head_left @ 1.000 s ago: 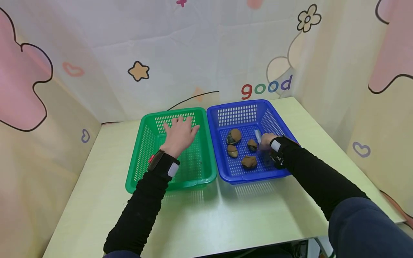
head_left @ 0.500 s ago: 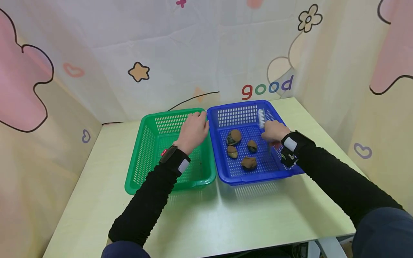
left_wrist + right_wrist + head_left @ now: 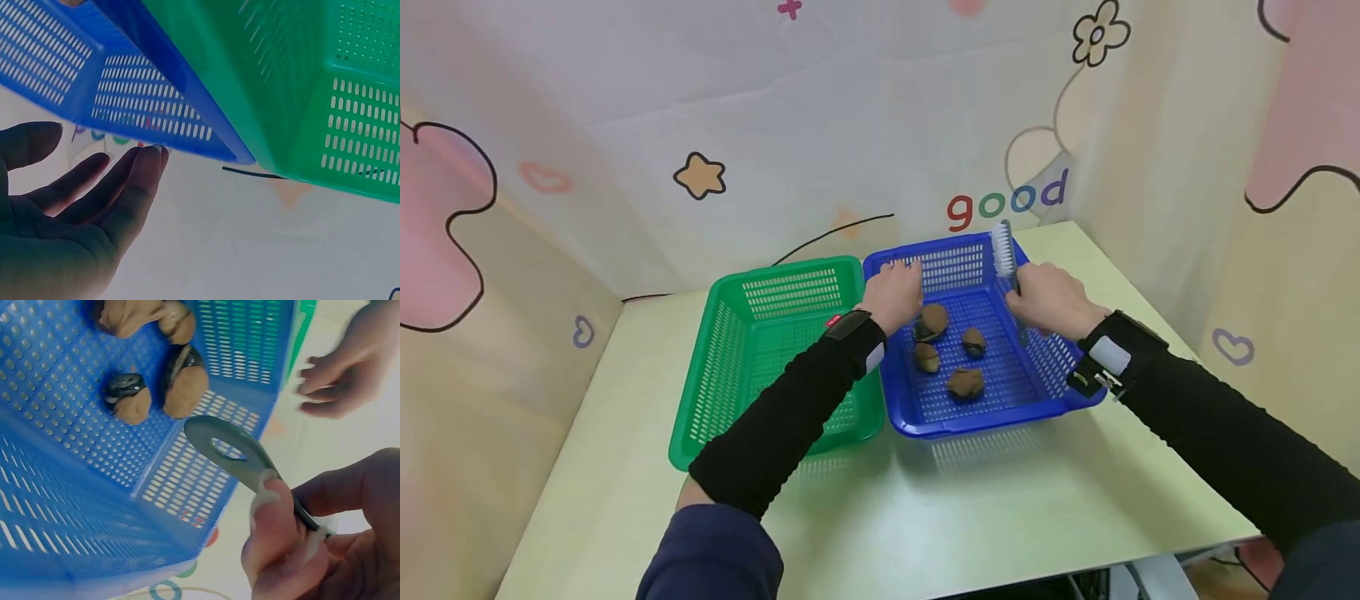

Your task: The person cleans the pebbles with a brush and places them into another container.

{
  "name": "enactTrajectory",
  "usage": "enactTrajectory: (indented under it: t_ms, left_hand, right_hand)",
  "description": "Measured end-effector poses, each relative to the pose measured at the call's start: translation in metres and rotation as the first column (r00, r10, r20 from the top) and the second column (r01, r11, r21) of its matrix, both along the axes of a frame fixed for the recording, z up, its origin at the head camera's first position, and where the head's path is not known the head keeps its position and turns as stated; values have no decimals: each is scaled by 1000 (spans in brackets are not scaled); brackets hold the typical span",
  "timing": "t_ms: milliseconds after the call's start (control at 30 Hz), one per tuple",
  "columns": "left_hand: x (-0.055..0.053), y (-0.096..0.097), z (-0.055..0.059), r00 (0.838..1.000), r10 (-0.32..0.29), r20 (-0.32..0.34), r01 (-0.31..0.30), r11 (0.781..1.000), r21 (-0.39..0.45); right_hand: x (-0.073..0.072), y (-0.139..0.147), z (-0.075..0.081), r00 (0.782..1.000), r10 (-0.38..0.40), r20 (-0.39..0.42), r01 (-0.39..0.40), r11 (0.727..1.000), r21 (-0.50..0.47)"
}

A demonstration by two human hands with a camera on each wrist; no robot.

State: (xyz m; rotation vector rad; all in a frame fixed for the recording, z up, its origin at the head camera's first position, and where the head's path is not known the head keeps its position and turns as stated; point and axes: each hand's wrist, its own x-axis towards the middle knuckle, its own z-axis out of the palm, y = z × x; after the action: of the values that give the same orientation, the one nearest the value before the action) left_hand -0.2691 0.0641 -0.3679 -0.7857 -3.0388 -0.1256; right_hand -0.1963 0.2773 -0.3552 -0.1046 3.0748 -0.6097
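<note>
My right hand [image 3: 1056, 300] grips a scrub brush with white bristles [image 3: 1002, 250] over the right part of the blue basket [image 3: 992, 427]. The grey-green brush handle [image 3: 201, 434], with an oval hole near its end, points toward the basket in the right wrist view. Over the back left of this basket, my left hand [image 3: 892, 296] holds nothing, its fingers loosely bent in the left wrist view. Several dark, shell-like lumps caked with brown mud lie on the basket floor, among them a larger one [image 3: 966, 384] at the front and a small one [image 3: 973, 342].
Against the blue basket's left side stands a green basket [image 3: 752, 375] with slotted walls. Both are on a pale table [image 3: 865, 517]. A printed curtain [image 3: 820, 125] hangs behind and at both sides.
My right hand has lifted the brush up from the blue basket's floor, bristles now at its back rim. My left hand has moved right, from over the green basket to the blue one.
</note>
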Motion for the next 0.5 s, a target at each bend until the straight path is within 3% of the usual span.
enactTrajectory:
  t_ms: [200, 500]
  left_hand:
    - [-16, 28, -11, 999, 16, 40, -11, 994, -110]
    - [-32, 59, -32, 997, 17, 79, -2, 984, -177]
  right_hand:
    - [10, 4, 5, 999, 13, -45, -13, 1000, 1]
    - [20, 16, 4, 997, 7, -83, -8, 1000, -12]
